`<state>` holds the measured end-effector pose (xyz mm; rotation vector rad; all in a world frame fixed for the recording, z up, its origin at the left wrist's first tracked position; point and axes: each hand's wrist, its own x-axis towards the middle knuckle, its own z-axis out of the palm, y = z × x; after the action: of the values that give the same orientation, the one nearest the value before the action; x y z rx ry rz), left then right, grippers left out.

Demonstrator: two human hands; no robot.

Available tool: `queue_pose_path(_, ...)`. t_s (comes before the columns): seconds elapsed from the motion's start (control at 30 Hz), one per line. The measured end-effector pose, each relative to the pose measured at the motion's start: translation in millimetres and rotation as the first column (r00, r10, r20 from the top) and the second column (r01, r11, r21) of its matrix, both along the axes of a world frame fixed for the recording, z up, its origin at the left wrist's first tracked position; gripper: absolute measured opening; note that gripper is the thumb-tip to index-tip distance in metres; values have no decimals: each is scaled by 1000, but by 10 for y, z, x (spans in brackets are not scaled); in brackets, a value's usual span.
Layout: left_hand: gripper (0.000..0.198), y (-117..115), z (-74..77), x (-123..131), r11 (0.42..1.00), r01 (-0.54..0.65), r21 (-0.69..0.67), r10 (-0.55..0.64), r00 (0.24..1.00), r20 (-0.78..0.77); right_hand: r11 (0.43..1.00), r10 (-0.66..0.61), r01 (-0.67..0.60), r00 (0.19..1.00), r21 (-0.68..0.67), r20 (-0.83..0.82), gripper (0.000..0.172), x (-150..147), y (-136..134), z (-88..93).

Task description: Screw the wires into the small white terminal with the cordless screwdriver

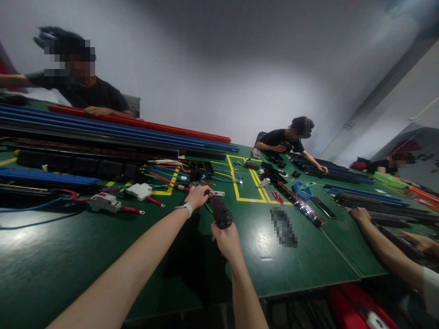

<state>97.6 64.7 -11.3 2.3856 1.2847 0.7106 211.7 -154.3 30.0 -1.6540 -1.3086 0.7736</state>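
My right hand (227,240) is wrapped around the grip of a dark power screwdriver (221,212), whose nose points away from me. Close to that nose, my left hand (198,196) has its fingers drawn together; what they pinch is too small to make out. A white-and-red part (217,193) lies just past the tool's front end. Colored wires (168,179) and a black block (197,174) lie beyond my left hand. To the left are a white breaker with red leads (104,202) and another white breaker (140,191).
Long blue rails (103,132) and a red rail (154,127) cross the back left of the green table (247,269). On the right are a blue bin (303,189), red-handled pliers (277,197) and a copper-colored strip (298,203). A co-worker's hand (361,215) rests near dark rails.
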Motion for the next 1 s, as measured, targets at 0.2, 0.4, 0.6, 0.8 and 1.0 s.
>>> queue_pose_path(0.2, 26, -33, 47, -11, 1000, 15, 5, -15, 1000, 16, 1000, -4, 4, 1000, -3, 7, 17, 5, 7, -28)
queue_pose_path(0.4, 26, -56, 76, -14, 1000, 9, -4, -9, 1000, 8, 1000, -2, 2, 1000, -19, 4, 16, -3, 3, 5)
queue_pose_path(0.6, 26, -58, 63, -10, 1000, 2, 13, -2, 1000, 5, 1000, -6, 6, 1000, -15, 9, 17, -4, 7, 3)
queue_pose_path(0.8, 27, -52, 56, -10, 1000, 2, 12, -3, 1000, 10, 1000, 3, -3, 1000, -12, 14, 17, 11, 16, -39)
queue_pose_path(1.0, 27, -62, 69, -17, 1000, 7, -8, -7, 1000, 11, 1000, 3, -3, 1000, -8, 6, 16, 0, 1, -10)
